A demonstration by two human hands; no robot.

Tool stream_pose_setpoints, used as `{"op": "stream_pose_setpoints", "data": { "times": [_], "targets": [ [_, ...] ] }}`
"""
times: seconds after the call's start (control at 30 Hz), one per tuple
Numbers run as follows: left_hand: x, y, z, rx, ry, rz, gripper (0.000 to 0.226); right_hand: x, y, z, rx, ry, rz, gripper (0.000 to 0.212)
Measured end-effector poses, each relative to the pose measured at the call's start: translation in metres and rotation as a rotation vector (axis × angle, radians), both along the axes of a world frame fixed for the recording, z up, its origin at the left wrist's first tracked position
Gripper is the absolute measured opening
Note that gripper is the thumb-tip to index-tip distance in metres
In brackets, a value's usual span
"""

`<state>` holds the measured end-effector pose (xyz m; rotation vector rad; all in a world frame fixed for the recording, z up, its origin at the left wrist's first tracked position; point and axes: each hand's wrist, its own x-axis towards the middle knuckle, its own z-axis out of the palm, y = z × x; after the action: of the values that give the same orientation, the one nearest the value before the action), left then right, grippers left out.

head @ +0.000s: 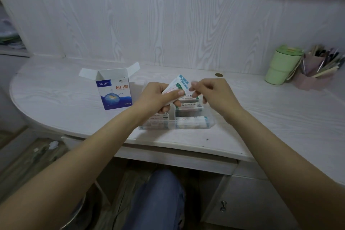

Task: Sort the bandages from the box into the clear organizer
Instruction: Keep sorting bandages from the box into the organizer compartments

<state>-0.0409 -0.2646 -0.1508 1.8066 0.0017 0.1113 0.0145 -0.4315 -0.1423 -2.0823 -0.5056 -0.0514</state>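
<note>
A blue and white bandage box (114, 90) stands open on the desk, left of centre. The clear organizer (210, 120) lies in front of me, with stacks of wrapped bandages (190, 122) in its compartments. My left hand (158, 97) hovers over the organizer's left side and grips a fanned bunch of bandages (180, 81). My right hand (211, 91) is just to the right, its fingertips pinched at the edge of that bunch. Whether it holds a bandage is hidden by the fingers.
A green cup (281, 65) and a pink pen holder (315, 73) full of pens stand at the back right. A coin (218, 75) lies behind the organizer. The desk's front edge (168, 145) runs below it, above my knee (158, 192).
</note>
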Motion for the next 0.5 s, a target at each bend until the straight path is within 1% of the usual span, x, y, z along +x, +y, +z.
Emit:
{"op": "stream_pose_setpoints", "data": {
  "times": [0.03,0.1,0.2,0.33,0.43,0.5],
  "targets": [
    [-0.0009,-0.0001,0.0006,0.010,0.008,-0.016,0.012,-0.0015,0.0005,0.0048,0.116,0.063,0.038,0.020],
    [-0.0023,-0.0007,0.0016,0.033,0.025,-0.048,0.011,-0.0029,0.0020,0.0093,0.195,0.108,0.099,0.015],
    [-0.0034,-0.0007,0.0022,0.050,0.032,-0.070,0.015,-0.0019,0.0050,0.0087,0.210,0.096,0.103,0.007],
    [-0.0045,0.0026,0.0028,0.060,0.025,-0.087,0.021,-0.0016,0.0071,0.0068,0.232,0.100,0.085,0.008],
    [-0.0055,0.0050,0.0034,0.072,0.015,-0.108,0.018,-0.0031,0.0085,0.0051,0.265,0.114,0.082,0.010],
    [-0.0075,0.0067,0.0045,0.064,0.006,-0.131,0.014,-0.0043,0.0095,0.0045,0.308,0.176,0.087,0.011]
  ]
}}
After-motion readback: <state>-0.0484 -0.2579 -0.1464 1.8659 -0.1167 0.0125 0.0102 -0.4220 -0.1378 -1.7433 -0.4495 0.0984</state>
